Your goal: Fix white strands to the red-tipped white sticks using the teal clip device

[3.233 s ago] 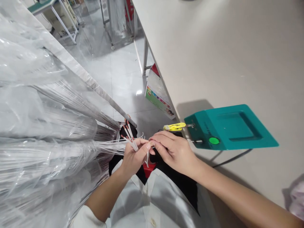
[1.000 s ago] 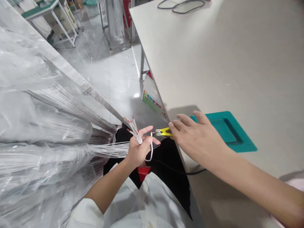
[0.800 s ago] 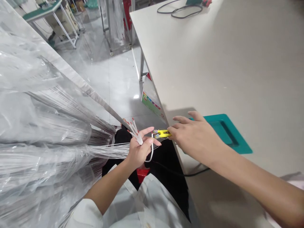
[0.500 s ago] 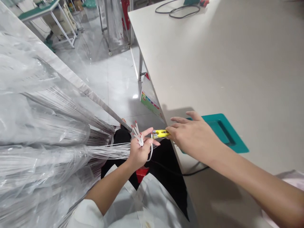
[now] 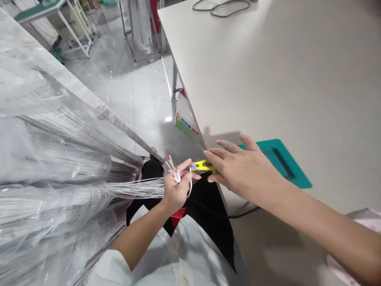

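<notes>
Leaving the wire ends, our right hand now pinches the yellow clip just left of the teal box, other fingers spread. Further left, our left hand grips the fanned red-tipped wires. Clipping, we judge; the next move calls for steering one tip in.

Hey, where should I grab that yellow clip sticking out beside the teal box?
Probably pinch the yellow clip by its rear half, nearest the teal box, coming from the right. It juts sideways past the table edge, its nose pointing at the wires in the left hand, so that end should stay free.
</notes>
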A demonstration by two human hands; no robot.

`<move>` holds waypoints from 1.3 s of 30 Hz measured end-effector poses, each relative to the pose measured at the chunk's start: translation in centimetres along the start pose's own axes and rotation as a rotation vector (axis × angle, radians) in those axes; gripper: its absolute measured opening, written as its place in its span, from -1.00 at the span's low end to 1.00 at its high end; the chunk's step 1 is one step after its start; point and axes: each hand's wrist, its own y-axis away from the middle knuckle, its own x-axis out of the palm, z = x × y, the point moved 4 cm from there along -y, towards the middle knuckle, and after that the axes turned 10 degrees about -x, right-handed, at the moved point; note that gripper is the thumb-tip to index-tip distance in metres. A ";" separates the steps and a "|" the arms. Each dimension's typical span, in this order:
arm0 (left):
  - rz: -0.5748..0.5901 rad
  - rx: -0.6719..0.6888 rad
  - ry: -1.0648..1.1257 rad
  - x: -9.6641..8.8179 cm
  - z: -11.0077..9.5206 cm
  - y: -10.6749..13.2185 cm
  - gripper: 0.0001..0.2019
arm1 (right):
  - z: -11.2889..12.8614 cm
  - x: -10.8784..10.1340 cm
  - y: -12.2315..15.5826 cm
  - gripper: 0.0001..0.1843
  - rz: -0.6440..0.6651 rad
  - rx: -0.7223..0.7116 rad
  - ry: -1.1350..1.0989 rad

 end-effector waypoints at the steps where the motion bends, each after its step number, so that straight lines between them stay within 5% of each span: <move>1: -0.001 -0.004 0.006 0.0 -0.1 0.1 -0.50 | 0.1 0.1 0.1 -0.57 -0.009 -0.002 0.006; 12: -0.001 -0.023 0.026 -1.0 -0.9 0.7 -0.52 | -0.3 0.7 0.4 -0.49 -0.094 -0.024 -0.053; 16: -0.030 -0.025 0.046 -1.9 -2.0 1.4 -0.53 | 0.9 -1.0 0.8 -0.52 -0.359 -0.050 -0.173; 20: 0.033 0.002 0.080 -2.6 -3.4 2.4 -0.56 | 3.5 -1.6 1.4 -0.74 -0.621 0.060 -0.541; 28: 0.364 -0.040 0.138 -2.5 -4.1 3.8 -0.57 | 6.4 2.0 -1.1 -0.87 -0.509 0.276 -1.741; 39: 0.375 -0.150 0.155 -2.7 -3.1 3.7 -0.39 | 7.5 3.3 -1.6 -0.81 -0.359 0.384 -2.225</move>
